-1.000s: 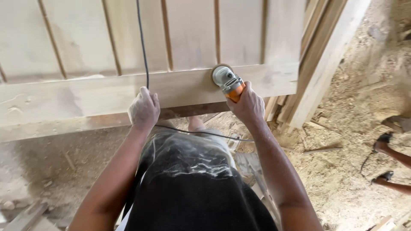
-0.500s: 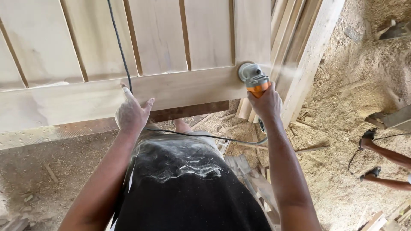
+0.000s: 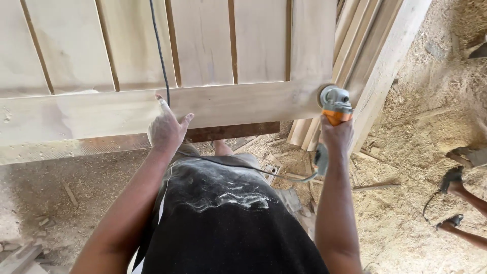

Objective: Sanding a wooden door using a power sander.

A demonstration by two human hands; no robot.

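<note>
A pale wooden door (image 3: 203, 50) with vertical panels lies flat in front of me. Its bottom rail (image 3: 101, 114) runs across the view. My right hand (image 3: 336, 136) grips an orange and grey angle grinder (image 3: 335, 104), whose disc rests at the right end of the rail. My left hand (image 3: 166, 127) lies with fingers spread against the rail's near edge, beside the black power cord (image 3: 158, 50) that runs up over the door. My dark, dust-streaked clothing (image 3: 223, 218) fills the lower middle.
Long wooden planks (image 3: 375, 61) lean at the right of the door. Sawdust and wood scraps (image 3: 406, 203) cover the ground. Another person's feet in sandals (image 3: 451, 182) stand at the right edge. A dark board (image 3: 233, 132) shows under the door.
My right hand has slid the grinder to the right along the rail, out to the door's right end. My left hand stays on the rail.
</note>
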